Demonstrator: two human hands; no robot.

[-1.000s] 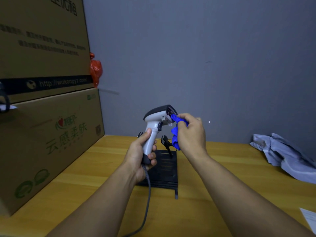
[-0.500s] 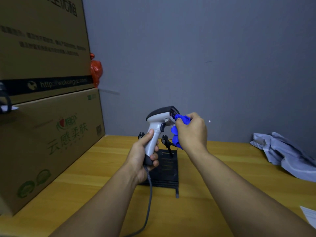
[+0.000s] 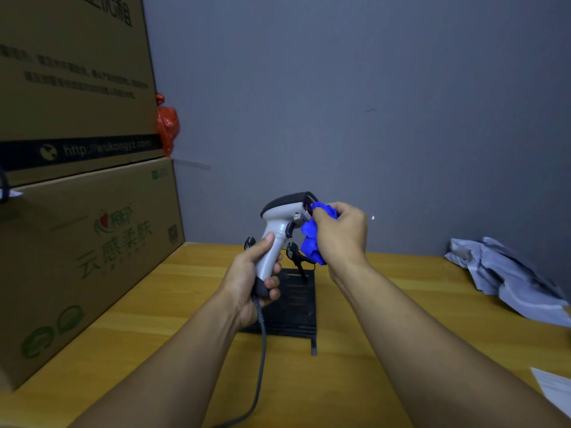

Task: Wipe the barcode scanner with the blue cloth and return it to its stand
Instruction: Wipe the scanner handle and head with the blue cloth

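A light-grey barcode scanner (image 3: pixel 279 222) with a dark top is held upright above the table, its head pointing right. My left hand (image 3: pixel 251 278) grips its handle near the bottom, where a grey cable (image 3: pixel 262 359) trails down. My right hand (image 3: pixel 340 233) holds a bunched blue cloth (image 3: pixel 310 239) pressed against the scanner's front window. Below and behind the hands sits the black stand (image 3: pixel 295 304), its base flat on the wooden table and its forked cradle (image 3: pixel 293 253) partly hidden by the scanner and cloth.
Two stacked cardboard boxes (image 3: pixel 77 211) fill the left side of the wooden table (image 3: pixel 355 381). A red plastic bag (image 3: pixel 167 126) hangs behind them. Crumpled grey fabric (image 3: pixel 509 276) lies at the right, and a white paper (image 3: pixel 553 387) at the right edge. A grey wall stands behind.
My right hand with the cloth has shifted slightly up and right along the scanner's front. The scanner and left hand rose a little.
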